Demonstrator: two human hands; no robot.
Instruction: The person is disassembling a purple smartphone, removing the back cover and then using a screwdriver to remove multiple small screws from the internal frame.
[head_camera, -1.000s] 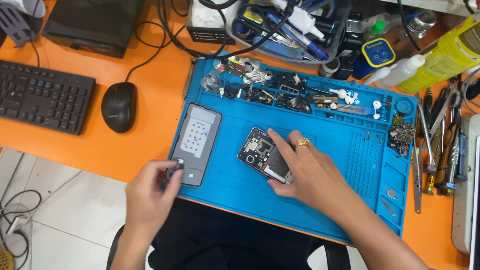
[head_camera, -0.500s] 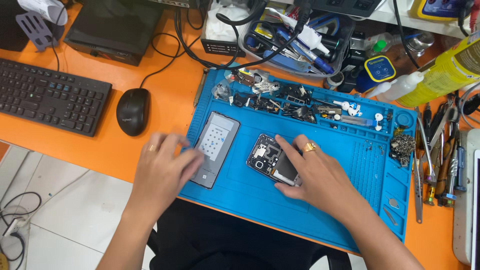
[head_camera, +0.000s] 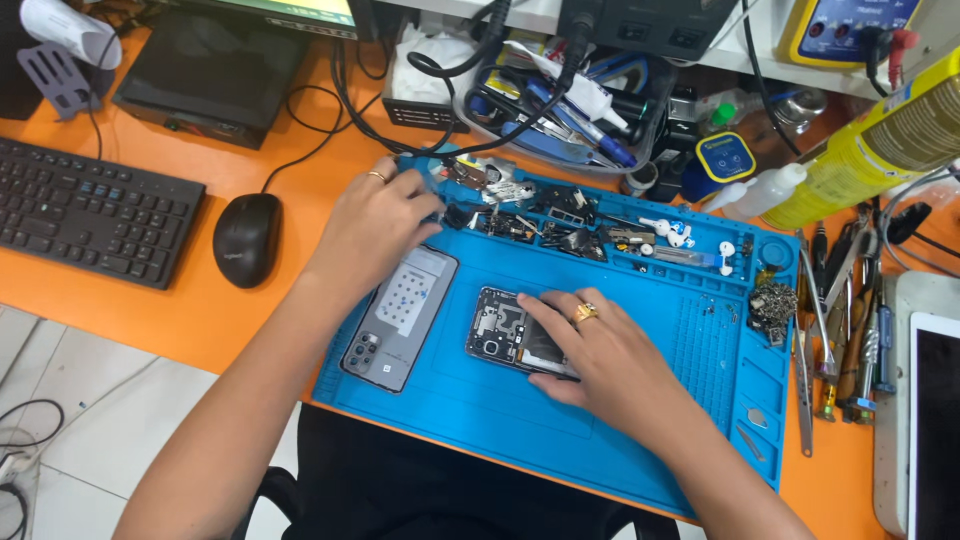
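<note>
The right hand (head_camera: 600, 355) lies flat on the opened phone (head_camera: 505, 338), fingers stretched out and pressing on its right part, gripping nothing; a gold ring sits on one finger; the phone rests face down near the middle of the blue repair mat (head_camera: 620, 440), its circuit boards and camera module exposed on the left side that the hand leaves uncovered.

The left hand (head_camera: 375, 225) reaches to the upper left corner of the mat, fingers curled down among the small parts (head_camera: 520, 225) gathered in the mat's top compartments; whether the fingertips pinch anything cannot be told, since they are hidden under the knuckles; this hand also wears a ring.

Just below the left hand, the phone's grey back cover (head_camera: 400, 318) lies on the mat, tilted, its camera cut-outs toward the near edge; it sits beside the opened phone, apart from it.

The mat lies on an orange worktop (head_camera: 200, 310); a black mouse (head_camera: 246, 240) and a black keyboard (head_camera: 90, 222) stand to the left of the mat; tweezers and screwdrivers (head_camera: 835, 330) lie in a row along its right side; a yellow bottle (head_camera: 880, 135) leans at the upper right.
</note>
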